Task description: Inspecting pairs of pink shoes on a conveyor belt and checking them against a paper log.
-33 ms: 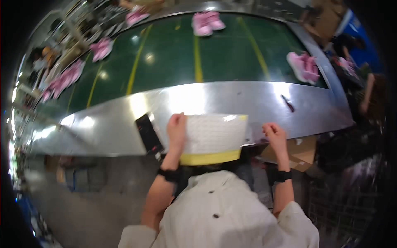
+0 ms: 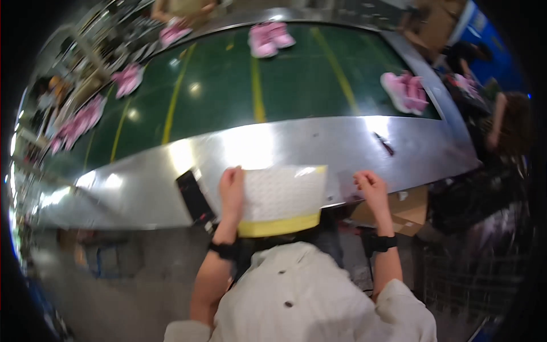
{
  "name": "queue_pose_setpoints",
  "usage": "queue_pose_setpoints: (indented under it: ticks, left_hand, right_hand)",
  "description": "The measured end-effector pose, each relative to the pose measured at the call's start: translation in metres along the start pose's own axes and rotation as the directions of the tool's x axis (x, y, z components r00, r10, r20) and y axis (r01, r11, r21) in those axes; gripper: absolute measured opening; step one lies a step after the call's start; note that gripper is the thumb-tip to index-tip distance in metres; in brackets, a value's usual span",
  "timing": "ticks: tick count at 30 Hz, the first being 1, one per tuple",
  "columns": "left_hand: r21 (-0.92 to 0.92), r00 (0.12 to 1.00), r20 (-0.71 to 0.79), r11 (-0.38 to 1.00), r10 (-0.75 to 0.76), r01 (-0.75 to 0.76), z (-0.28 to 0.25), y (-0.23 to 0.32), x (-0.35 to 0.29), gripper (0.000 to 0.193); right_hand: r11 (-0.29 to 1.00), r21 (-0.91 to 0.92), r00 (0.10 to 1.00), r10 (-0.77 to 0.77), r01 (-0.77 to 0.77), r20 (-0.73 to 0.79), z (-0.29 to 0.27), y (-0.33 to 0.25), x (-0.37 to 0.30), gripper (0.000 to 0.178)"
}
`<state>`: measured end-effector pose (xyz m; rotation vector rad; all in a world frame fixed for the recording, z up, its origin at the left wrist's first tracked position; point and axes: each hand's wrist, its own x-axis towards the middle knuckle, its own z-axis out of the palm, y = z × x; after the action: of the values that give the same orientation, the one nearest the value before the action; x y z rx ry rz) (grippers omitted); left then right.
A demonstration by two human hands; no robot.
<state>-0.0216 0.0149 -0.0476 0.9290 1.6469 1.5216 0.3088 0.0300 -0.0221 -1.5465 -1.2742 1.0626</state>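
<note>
A white sheet with rows of faint marks and a yellow lower band [image 2: 283,196] lies at the table's front edge, its lower part reaching past the edge. My left hand [image 2: 231,194] is closed at the sheet's upper left edge, with the fingers pressed together on it. To the right of the sheet, my right hand [image 2: 371,188] is raised in a pinch. A faint see-through patch shows beside its fingertips, too blurred to name. Left of my left hand lies a black phone [image 2: 194,196].
Beyond the metal ledge [image 2: 296,142] runs a green belt [image 2: 216,97] with yellow lines, carrying several pink shoes [image 2: 270,39]. A small dark tool [image 2: 384,144] rests on the ledge. A cardboard box [image 2: 407,211] stands below right. Other people [image 2: 191,11] are at the far side and right.
The whole view has shifted slightly, so everything sits a little further left and mostly lower. A faint see-through patch now shows beside my right fingertips.
</note>
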Motion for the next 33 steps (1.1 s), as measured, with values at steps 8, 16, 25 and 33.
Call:
queue_pose_setpoints:
  ticks: [8, 16, 25, 33]
  left_hand:
    - [0.438, 0.975, 0.049, 0.873, 0.217, -0.216, -0.003, -0.018, -0.021, 0.020]
    - [0.557, 0.970, 0.029, 0.802, 0.240, -0.215, 0.001, -0.015, -0.018, 0.010]
    - [0.588, 0.975, -0.027, 0.792, 0.221, -0.163, 0.008, -0.007, -0.021, 0.010]
    - [0.607, 0.959, -0.007, 0.763, 0.284, -0.222, 0.001, -0.011, -0.021, 0.011]
  right_hand:
    - [0.942, -0.286, 0.954, -0.234, 0.175, -0.188, -0.067, 0.000, 0.111, 0.020]
    - [0.309, -0.863, 0.791, -0.592, 0.399, 0.153, -0.188, 0.034, 0.286, 0.055]
    - [0.034, -0.973, 0.974, -0.015, 0.226, 0.226, -0.233, 0.068, 0.428, 0.067]
    - [0.040, -0.997, 0.996, 0.071, -0.060, -0.057, -0.164, 0.015, 0.376, 0.069]
